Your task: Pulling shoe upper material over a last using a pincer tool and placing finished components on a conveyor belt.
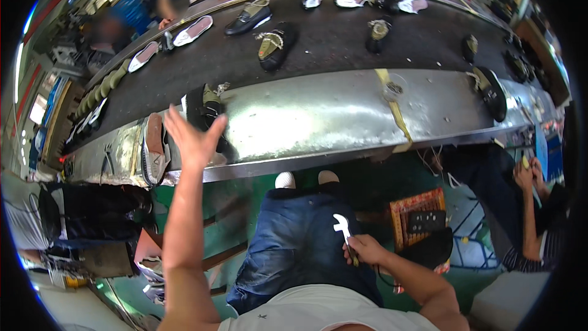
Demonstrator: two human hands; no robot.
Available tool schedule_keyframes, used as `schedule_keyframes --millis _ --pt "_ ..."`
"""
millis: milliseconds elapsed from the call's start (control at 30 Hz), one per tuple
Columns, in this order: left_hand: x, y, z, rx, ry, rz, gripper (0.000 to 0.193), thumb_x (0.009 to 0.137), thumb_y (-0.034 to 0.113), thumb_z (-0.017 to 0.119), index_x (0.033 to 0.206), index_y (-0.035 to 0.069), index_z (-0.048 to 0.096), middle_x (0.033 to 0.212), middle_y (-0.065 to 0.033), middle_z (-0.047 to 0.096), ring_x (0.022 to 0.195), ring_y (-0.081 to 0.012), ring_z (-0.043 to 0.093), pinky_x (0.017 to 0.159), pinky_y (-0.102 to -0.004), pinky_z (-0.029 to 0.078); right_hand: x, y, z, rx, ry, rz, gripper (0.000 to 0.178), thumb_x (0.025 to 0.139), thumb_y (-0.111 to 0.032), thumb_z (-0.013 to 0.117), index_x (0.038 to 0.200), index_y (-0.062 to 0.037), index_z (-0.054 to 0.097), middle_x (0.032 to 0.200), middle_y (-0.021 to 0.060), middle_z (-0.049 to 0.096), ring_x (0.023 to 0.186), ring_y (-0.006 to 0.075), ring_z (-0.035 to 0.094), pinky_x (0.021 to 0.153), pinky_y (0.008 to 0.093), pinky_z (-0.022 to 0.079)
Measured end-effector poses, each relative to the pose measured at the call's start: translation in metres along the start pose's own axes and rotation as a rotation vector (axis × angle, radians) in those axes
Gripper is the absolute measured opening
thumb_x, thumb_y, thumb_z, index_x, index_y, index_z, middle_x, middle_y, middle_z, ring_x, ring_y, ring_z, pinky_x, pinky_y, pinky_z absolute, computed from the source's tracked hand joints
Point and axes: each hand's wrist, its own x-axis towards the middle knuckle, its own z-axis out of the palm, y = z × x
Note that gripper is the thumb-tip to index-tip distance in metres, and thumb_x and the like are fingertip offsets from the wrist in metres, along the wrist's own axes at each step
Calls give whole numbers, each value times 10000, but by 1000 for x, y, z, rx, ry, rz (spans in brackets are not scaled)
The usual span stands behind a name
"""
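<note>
Left of centre, the left hand (195, 142) is holding its fingers apart, good for grabbing, by a black-and-green cloth shoe (207, 105); below, the right hand (365, 250) is gripping a silver metal hammer (342, 225).

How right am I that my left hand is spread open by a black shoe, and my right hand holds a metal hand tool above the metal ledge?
The place is wrong: the head view shows your right hand holding the metal hand tool above your blue jeans. The rest stands.
</note>
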Motion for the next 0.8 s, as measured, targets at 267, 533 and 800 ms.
schedule_keyframes --millis 267,533,800 --pt "2 -35 -56 -1524 -362 -901 452 863 46 677 1295 -6 555 1183 -133 648 1065 -254 632 915 -389 537 -10 6 21 -159 44 -24 432 1080 -352 413 983 14 621 813 93 683 681 172 692 640 320 547" --pt "-143 -16 -122 -1930 -333 -616 672 800 342 850 1336 58 562 1261 -56 643 1185 -272 605 1039 -455 483 -19 21 22 -70 122 -48 425 1076 -365 442 977 11 616 794 92 657 653 187 665 628 334 543" --pt "-312 47 -77 -931 -1155 -195 1346 746 313 864 1592 56 -151 1566 -277 326 1447 -337 379 1138 -403 372 -36 6 12 -13 177 0 300 1024 -301 594 1017 -1 609 803 83 652 650 172 634 625 316 510"
